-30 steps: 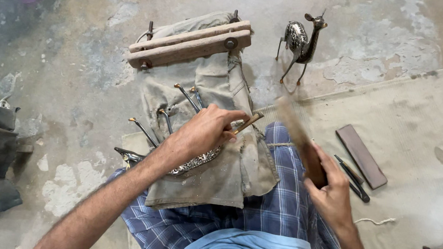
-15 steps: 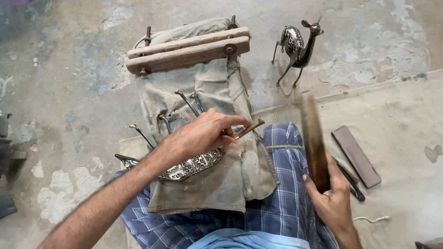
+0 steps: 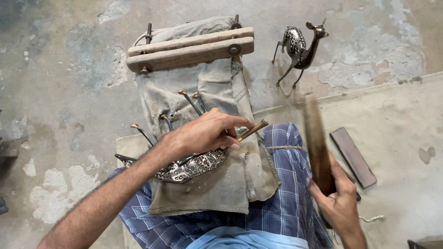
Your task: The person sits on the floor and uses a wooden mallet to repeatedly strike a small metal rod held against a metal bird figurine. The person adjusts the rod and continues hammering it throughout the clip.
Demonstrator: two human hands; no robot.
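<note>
Brass-tipped and slim, the punch (image 3: 250, 131) sits pinched in the fingers of the left hand (image 3: 204, 133), its pale end sticking out past the fingertips toward the upper right. The fingers are curled tight around it, narrow, with the thumb pressed along the shaft. Just under that hand lies the silver piece (image 3: 194, 166), an engraved metal shape with a dense pattern, touching the heel of the palm and resting on a grey cloth (image 3: 210, 187) spread over the lap.

Over to the other side, the right hand (image 3: 340, 204) is wrapped firmly around the lower end of a wooden stick (image 3: 316, 143), fingers closed all the way round. The stick stands up above the knuckles, blurred, well apart from the punch tip.

Beyond the left fingertips, several more metal tools (image 3: 189, 101) with small rounded heads poke out of the cloth, near but not touching the hand. Farther out past them sits a wooden clamp (image 3: 190, 49) of two bars with bolts. Beyond the top of the stick stands a small metal deer (image 3: 298, 48) on the concrete floor (image 3: 66, 63). Just beside the right fingers, on the outer side, a dark flat stone bar (image 3: 353, 157) lies on a pale mat (image 3: 425, 121).
</note>
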